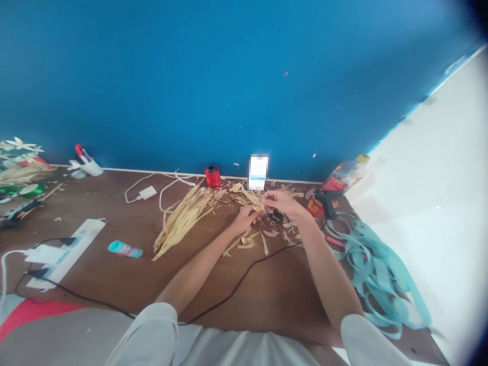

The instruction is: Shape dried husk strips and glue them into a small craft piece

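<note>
My left hand (247,218) and my right hand (281,202) meet over the table in front of the wall. Both have their fingers closed on a small pale piece of dried corn husk (258,208), held between them. Husk scraps (247,240) lie loose beneath and around my hands. A larger bundle of long dried corn husks (186,218) rests to the left of my left hand. Black looped handles (276,217), which look like scissors, show under my right hand, partly hidden. Behind my hands a lit phone (258,173) stands upright, its screen blurred.
A black glue gun (330,202) stands at the right, near coiled teal ribbon (385,274) and a bottle (348,173). Its dark cord (244,284) crosses the table. Leftward are a red roll (212,176), a charger (148,192), a teal tube (125,249) and a power strip (78,249).
</note>
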`<move>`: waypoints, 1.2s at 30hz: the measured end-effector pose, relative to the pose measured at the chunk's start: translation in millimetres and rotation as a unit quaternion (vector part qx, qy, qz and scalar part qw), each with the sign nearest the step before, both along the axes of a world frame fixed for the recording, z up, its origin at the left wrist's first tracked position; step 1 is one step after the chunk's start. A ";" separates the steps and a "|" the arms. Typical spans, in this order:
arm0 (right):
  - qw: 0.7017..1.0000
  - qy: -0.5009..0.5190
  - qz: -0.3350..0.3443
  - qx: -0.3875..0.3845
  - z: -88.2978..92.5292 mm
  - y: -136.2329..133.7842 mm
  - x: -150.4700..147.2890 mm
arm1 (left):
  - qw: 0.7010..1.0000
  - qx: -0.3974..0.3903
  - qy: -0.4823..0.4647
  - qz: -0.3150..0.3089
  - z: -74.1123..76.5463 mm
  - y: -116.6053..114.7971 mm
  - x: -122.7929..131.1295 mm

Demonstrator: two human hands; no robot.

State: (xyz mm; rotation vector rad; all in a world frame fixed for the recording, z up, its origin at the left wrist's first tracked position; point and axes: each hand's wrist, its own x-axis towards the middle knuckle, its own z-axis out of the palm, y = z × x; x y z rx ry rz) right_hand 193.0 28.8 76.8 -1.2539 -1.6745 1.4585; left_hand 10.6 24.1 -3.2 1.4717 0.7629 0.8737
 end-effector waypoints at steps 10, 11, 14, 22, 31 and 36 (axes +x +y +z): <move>0.997 -0.012 0.079 -0.020 5.2 -4.4 3.8 | 1.000 -0.006 0.012 -0.023 -0.3 -0.3 0.1; 0.997 -0.013 0.077 -0.026 4.4 -4.1 4.7 | 1.000 -0.007 0.014 -0.024 0.2 -0.7 0.2; 0.995 -0.017 0.077 -0.056 2.8 -4.0 7.2 | 0.999 -0.010 0.023 -0.023 3.3 -2.2 0.4; 0.992 0.030 0.074 -0.100 1.9 -4.3 8.0 | 0.999 -0.001 0.028 -0.028 2.5 -1.2 0.0; 0.993 0.025 0.062 -0.101 -2.5 -4.4 6.2 | 0.999 -0.007 0.027 -0.028 -0.7 0.2 1.2; 0.995 -0.007 0.047 -0.088 -1.4 -4.8 4.1 | 0.999 0.004 0.031 -0.030 1.8 -0.6 0.9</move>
